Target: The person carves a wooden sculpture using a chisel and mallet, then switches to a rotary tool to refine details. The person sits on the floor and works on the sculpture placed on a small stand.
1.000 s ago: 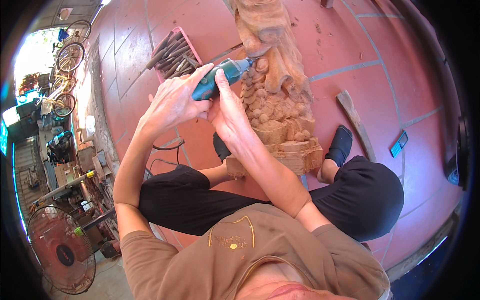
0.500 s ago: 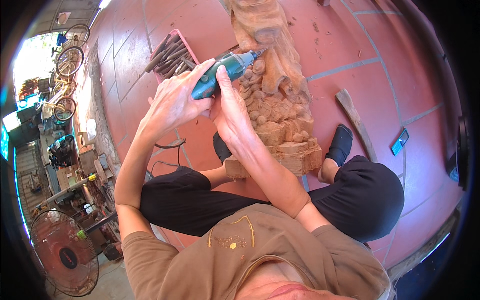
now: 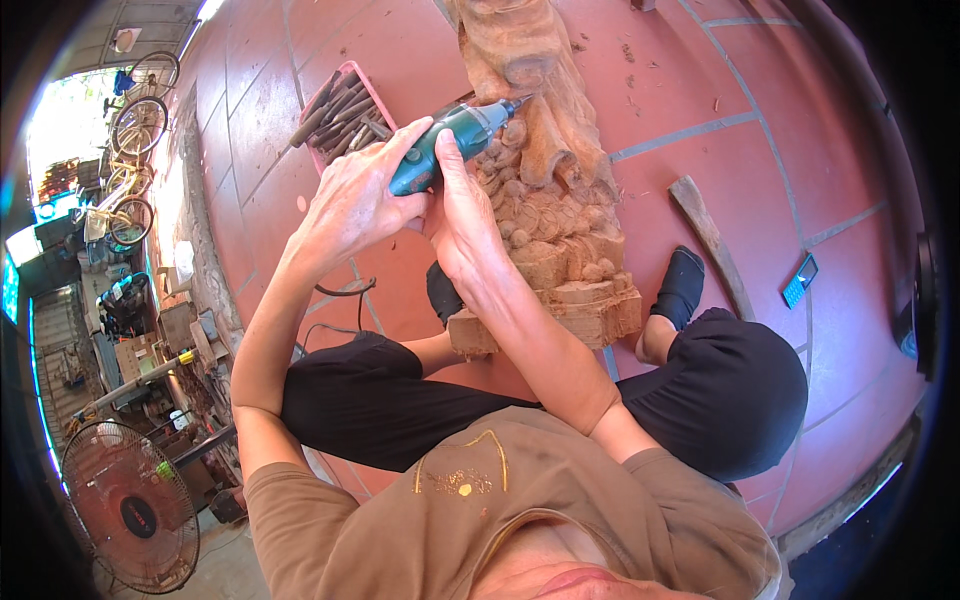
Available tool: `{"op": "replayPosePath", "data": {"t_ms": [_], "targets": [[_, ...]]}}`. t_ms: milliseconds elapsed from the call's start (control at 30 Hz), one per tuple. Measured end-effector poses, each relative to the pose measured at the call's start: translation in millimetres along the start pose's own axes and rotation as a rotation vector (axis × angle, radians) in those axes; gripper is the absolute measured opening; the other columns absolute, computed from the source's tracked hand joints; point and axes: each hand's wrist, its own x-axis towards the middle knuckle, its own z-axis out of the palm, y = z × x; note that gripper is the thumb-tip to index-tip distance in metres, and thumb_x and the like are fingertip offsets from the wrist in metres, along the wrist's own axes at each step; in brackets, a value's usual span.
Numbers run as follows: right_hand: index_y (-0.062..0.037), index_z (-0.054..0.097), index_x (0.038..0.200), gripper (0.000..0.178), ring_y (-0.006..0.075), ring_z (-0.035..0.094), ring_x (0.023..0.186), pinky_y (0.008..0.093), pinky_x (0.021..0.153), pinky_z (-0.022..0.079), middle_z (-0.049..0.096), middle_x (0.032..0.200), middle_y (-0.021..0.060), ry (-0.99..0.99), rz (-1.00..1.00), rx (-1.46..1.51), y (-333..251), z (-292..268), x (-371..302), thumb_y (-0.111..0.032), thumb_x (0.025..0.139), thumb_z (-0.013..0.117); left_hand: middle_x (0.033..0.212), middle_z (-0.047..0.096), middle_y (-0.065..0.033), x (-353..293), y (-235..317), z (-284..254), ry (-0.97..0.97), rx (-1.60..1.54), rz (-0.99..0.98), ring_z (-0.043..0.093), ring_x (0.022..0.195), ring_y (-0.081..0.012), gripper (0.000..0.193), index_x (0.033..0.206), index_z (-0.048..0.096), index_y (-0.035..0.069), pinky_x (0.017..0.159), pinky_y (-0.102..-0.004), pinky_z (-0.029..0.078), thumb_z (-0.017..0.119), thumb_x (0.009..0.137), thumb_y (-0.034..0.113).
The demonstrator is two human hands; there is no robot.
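A green rotary tool with a grey nose is gripped by both my hands. My left hand wraps its rear left side, fingers over the top. My right hand closes on it from the near right, thumb laid along the body. The thin bit points up and right, at the draped folds of a carved wooden sculpture; whether it touches the wood I cannot tell. Rounded lumps are carved lower down, above a rough block base between my feet. My right forearm hides part of the carving.
A pink tray of several carving tools lies left of the sculpture. A black cord trails near my left leg. To the right are a wooden stick and a keypad phone. A fan stands at lower left.
The rotary tool and both hands have shifted very slightly to the right. My grip on it looks the same.
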Motion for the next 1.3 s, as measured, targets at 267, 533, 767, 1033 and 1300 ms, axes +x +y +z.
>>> {"op": "replayPosePath", "data": {"t_ms": [267,533,767,1033,1300], "targets": [[-0.0136,0.048,0.134,0.061,0.0122,0.065,0.089,0.0336,0.07,0.056,0.061,0.107,0.0027,-0.007,0.014,0.014,0,0,0,-0.062,0.098,0.052,0.113,0.069,-0.0188,0,-1,0,-0.006,0.009,0.007,0.068,0.102,-0.0411,0.077,0.146,0.047,0.016,0.087,-0.0447,0.053,0.076,0.075,0.022],[-0.0122,0.049,0.132,0.06,0.0126,0.065,0.089,0.0335,0.069,0.056,0.062,0.107,0.0031,0.009,0.003,0.01,0,2,-2,-0.061,0.098,0.053,0.113,0.068,-0.0215,-2,0,-1,-0.02,0.002,-0.002,0.067,0.098,-0.0392,0.077,0.144,0.047,0.01,0.087,-0.0452,0.052,0.071,0.071,0.018],[-0.012,0.05,0.132,0.061,0.0138,0.064,0.092,0.0337,0.07,0.056,0.061,0.107,0.0035,-0.009,0.008,0.018,5,-1,1,-0.062,0.096,0.056,0.112,0.068,-0.0217,-4,-3,-1,-0.027,0.002,-0.008,0.066,0.098,-0.0386,0.077,0.145,0.047,0.01,0.087,-0.0453,0.052,0.071,0.072,0.02],[-0.011,0.051,0.129,0.06,0.0147,0.065,0.093,0.0345,0.069,0.057,0.061,0.107,0.0039,-0.023,0.038,0.055,11,-4,6,-0.06,0.096,0.057,0.11,0.069,-0.0216,-6,-5,-2,-0.042,0.01,-0.008,0.067,0.097,-0.0387,0.077,0.144,0.047,0.01,0.087,-0.0453,0.052,0.071,0.072,0.02],[-0.009,0.052,0.124,0.059,0.0146,0.067,0.088,0.0349,0.069,0.059,0.062,0.105,0.0046,-0.027,0.052,0.059,9,-3,5,-0.06,0.096,0.056,0.108,0.069,-0.0223,-8,-5,-2,-0.047,0.013,-0.013,0.067,0.096,-0.0392,0.077,0.144,0.047,0.01,0.086,-0.0457,0.052,0.072,0.072,0.021]]}}
